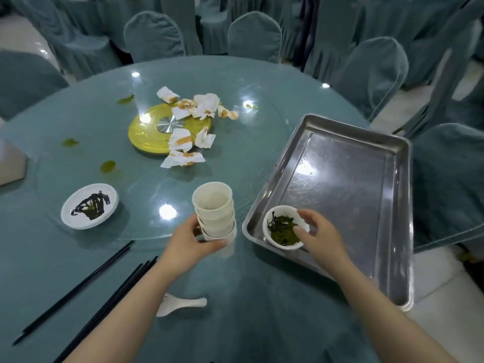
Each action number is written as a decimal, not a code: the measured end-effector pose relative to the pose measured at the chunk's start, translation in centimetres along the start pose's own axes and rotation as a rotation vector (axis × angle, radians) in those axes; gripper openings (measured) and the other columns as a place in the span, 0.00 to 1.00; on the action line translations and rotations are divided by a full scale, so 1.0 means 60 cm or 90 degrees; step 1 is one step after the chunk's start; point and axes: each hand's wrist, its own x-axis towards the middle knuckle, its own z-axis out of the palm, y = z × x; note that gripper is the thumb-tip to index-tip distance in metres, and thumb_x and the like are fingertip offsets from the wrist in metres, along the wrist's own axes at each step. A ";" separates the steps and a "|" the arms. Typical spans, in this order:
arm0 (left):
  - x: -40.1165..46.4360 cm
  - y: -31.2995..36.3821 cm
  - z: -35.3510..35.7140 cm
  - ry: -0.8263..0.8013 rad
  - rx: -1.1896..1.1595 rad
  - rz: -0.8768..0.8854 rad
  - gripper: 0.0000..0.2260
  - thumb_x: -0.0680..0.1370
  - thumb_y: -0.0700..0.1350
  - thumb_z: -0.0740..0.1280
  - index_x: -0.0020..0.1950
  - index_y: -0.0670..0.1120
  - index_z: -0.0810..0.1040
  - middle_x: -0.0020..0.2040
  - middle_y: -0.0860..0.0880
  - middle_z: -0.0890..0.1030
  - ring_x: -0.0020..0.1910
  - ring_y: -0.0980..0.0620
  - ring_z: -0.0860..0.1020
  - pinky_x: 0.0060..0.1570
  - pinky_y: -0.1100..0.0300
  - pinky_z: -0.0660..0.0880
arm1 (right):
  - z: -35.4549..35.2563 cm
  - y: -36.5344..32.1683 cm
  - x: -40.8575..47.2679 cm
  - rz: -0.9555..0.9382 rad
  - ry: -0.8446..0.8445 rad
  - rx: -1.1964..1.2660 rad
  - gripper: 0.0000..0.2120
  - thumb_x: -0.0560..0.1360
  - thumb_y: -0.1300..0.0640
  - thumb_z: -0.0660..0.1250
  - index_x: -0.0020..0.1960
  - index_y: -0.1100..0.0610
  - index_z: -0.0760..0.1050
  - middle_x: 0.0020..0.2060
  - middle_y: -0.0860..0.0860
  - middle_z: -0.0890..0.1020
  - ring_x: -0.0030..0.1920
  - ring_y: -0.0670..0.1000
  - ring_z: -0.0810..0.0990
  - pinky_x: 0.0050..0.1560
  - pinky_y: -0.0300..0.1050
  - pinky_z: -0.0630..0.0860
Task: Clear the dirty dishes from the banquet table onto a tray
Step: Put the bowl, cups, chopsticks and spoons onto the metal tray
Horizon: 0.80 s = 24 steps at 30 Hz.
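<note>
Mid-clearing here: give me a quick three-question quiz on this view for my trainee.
1. True or false: the steel rectangular tray already holds several plates.
2. Which hand holds the stack of white round cups?
A. left hand
B. right hand
C. neither
3. Fill in: the white bowl with green residue sits at the tray's ____ corner.

Key:
1. False; only the bowl with green residue is in it.
2. A.
3. Near left corner; the right hand grips the bowl's rim.

Still on the table: white saucer with dark sauce, black chopsticks, white ceramic spoon.
</note>
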 end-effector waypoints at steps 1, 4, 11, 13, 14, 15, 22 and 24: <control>0.004 0.018 0.013 -0.020 0.003 0.015 0.22 0.64 0.37 0.79 0.52 0.55 0.76 0.48 0.57 0.84 0.48 0.64 0.80 0.43 0.74 0.73 | 0.002 -0.007 -0.004 -0.007 -0.033 0.020 0.20 0.74 0.57 0.69 0.64 0.47 0.71 0.59 0.44 0.77 0.59 0.44 0.74 0.59 0.45 0.76; 0.011 0.066 0.054 -0.063 -0.008 0.038 0.22 0.65 0.39 0.78 0.53 0.56 0.77 0.49 0.57 0.83 0.49 0.61 0.80 0.44 0.71 0.75 | -0.002 -0.020 -0.016 -0.046 -0.109 0.068 0.26 0.71 0.56 0.73 0.63 0.38 0.68 0.56 0.35 0.76 0.59 0.38 0.74 0.52 0.27 0.72; 0.045 0.153 0.150 -0.148 0.003 0.089 0.19 0.66 0.39 0.77 0.52 0.55 0.78 0.44 0.58 0.83 0.42 0.62 0.80 0.41 0.69 0.76 | -0.032 -0.028 -0.013 -0.128 -0.189 0.237 0.36 0.68 0.59 0.74 0.69 0.36 0.64 0.60 0.41 0.78 0.59 0.45 0.79 0.54 0.46 0.80; 0.060 0.171 0.174 -0.174 0.021 0.090 0.21 0.68 0.41 0.77 0.58 0.51 0.77 0.51 0.53 0.82 0.48 0.56 0.80 0.47 0.66 0.76 | -0.044 -0.027 -0.002 -0.131 -0.138 0.253 0.33 0.68 0.61 0.74 0.67 0.38 0.67 0.58 0.41 0.80 0.57 0.45 0.80 0.53 0.43 0.80; 0.068 0.179 0.182 -0.181 0.028 0.083 0.23 0.68 0.42 0.76 0.61 0.52 0.75 0.54 0.52 0.81 0.51 0.54 0.80 0.49 0.65 0.76 | -0.050 -0.025 0.006 -0.121 -0.117 0.261 0.33 0.68 0.61 0.75 0.66 0.38 0.68 0.57 0.40 0.80 0.55 0.44 0.80 0.52 0.41 0.80; 0.076 0.185 0.187 -0.184 0.026 0.067 0.26 0.69 0.44 0.76 0.65 0.52 0.72 0.57 0.52 0.79 0.53 0.53 0.79 0.51 0.64 0.76 | -0.057 -0.022 0.015 -0.106 -0.102 0.274 0.32 0.68 0.59 0.76 0.64 0.37 0.68 0.56 0.38 0.80 0.54 0.43 0.81 0.49 0.38 0.79; 0.106 0.174 0.153 -0.085 -0.017 -0.045 0.24 0.76 0.45 0.69 0.70 0.53 0.66 0.59 0.56 0.73 0.53 0.63 0.76 0.39 0.76 0.72 | -0.091 0.009 0.134 0.090 0.075 0.378 0.28 0.70 0.60 0.74 0.65 0.48 0.67 0.52 0.44 0.79 0.51 0.46 0.80 0.49 0.48 0.80; 0.114 0.161 0.133 -0.040 -0.032 -0.077 0.21 0.76 0.43 0.68 0.68 0.51 0.69 0.56 0.56 0.75 0.51 0.63 0.76 0.39 0.76 0.71 | -0.093 0.020 0.181 0.130 0.088 0.391 0.25 0.70 0.60 0.73 0.63 0.49 0.68 0.52 0.46 0.80 0.49 0.48 0.81 0.48 0.50 0.81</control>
